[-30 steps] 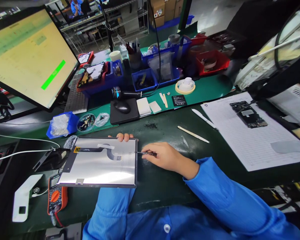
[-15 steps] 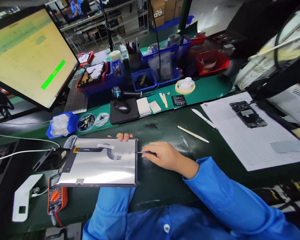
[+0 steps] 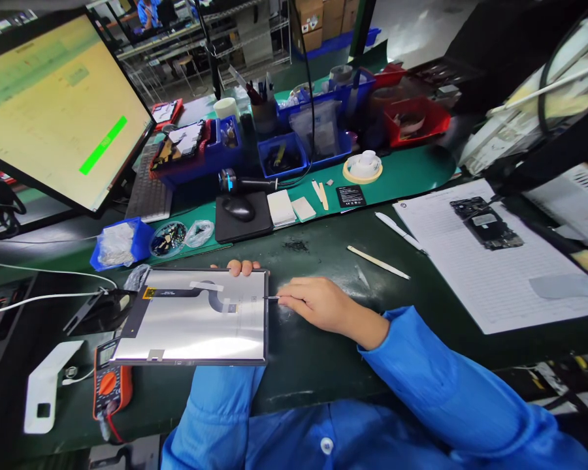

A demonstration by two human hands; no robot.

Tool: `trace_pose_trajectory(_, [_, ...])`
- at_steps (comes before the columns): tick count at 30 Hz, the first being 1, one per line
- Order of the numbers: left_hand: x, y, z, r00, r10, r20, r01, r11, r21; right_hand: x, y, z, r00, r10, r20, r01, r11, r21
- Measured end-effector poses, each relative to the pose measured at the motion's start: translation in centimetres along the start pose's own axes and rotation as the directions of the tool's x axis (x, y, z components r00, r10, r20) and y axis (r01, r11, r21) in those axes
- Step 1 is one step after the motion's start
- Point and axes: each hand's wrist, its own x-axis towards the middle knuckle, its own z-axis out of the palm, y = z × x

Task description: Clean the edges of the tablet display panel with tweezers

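A flat tablet screen panel [image 3: 191, 333], silver back upward with a black ribbon cable taped on it, is held above the bench. My left hand [image 3: 242, 267] supports it from beneath; only its fingertips show, curled over the far edge, and the palm is hidden. In my right hand [image 3: 318, 303] a thin metal tool [image 3: 272, 297] is pinched, its slim tip at the panel's right edge. Most of that tool is covered by my fingers, so its exact kind is unclear.
An orange multimeter [image 3: 108, 385] and a white bracket [image 3: 44, 391] lie at left. Beyond the panel are a mouse [image 3: 239, 208] and blue bins [image 3: 283, 155]. A cream stick [image 3: 378, 262], a white pen-like tool [image 3: 400, 232] and paper [image 3: 460, 274] with a circuit board [image 3: 487, 224] lie right.
Both hands and the panel stay almost in place. The right fingers and the thin tool have shifted very slightly; the tool's dark rear part beneath the fingers shows less now.
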Motion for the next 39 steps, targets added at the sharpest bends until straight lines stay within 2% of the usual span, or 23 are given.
trace_pose_trajectory(5, [0.0, -0.2, 0.3, 0.998, 0.043, -0.035, -0.043, 0.999, 0.015, -0.1, -0.2, 0.2, 0.993, 0.109, -0.038, -0.106, 0.992, 0.073])
trace_pose_trajectory(11, [0.1, -0.1, 0.7, 0.997, 0.033, -0.069, -0.031, 0.999, 0.032, -0.1, -0.1, 0.0, 1.000, 0.007, 0.002, -0.007, 1.000, -0.007])
trace_pose_trajectory(16, [0.2, -0.2, 0.8, 0.994, 0.050, -0.097, -0.047, 0.998, 0.032, -0.2, -0.2, 0.2, 0.995, 0.099, -0.033, -0.096, 0.992, 0.083])
trace_pose_trajectory(23, [0.1, -0.1, 0.1, 1.000, 0.029, 0.006, -0.029, 0.999, 0.016, -0.1, 0.0, 0.0, 1.000, 0.025, 0.004, -0.025, 1.000, -0.003])
trace_pose_trajectory(28, [0.2, -0.3, -0.2, 0.998, 0.061, 0.016, -0.061, 0.998, -0.007, -0.1, -0.5, 0.0, 0.989, 0.147, 0.014, -0.148, 0.984, 0.101])
trace_pose_trajectory(30, [0.1, -0.2, 0.3, 0.999, 0.048, -0.003, -0.048, 0.999, -0.026, -0.1, -0.5, 0.0, 0.989, 0.146, 0.001, -0.145, 0.984, 0.100])
trace_pose_trajectory(33, [-0.1, 0.0, 1.4, 0.996, 0.008, -0.092, -0.009, 1.000, -0.011, -0.1, -0.2, 0.0, 0.999, 0.048, -0.007, -0.048, 0.998, 0.034])
trace_pose_trajectory(35, [-0.1, 0.0, 1.9, 0.990, 0.020, -0.138, -0.024, 0.999, -0.023, -0.1, -0.1, 0.0, 1.000, 0.012, -0.001, -0.012, 1.000, 0.005])
trace_pose_trajectory(37, [-0.1, -0.1, 2.1, 0.989, 0.036, -0.142, -0.042, 0.998, -0.038, -0.1, -0.2, 0.0, 1.000, 0.011, -0.002, -0.011, 1.000, 0.021])
trace_pose_trajectory(39, [-0.1, -0.2, 2.2, 0.990, 0.036, -0.136, -0.042, 0.998, -0.039, -0.1, -0.3, 0.1, 0.998, 0.061, -0.008, -0.060, 0.996, 0.072])
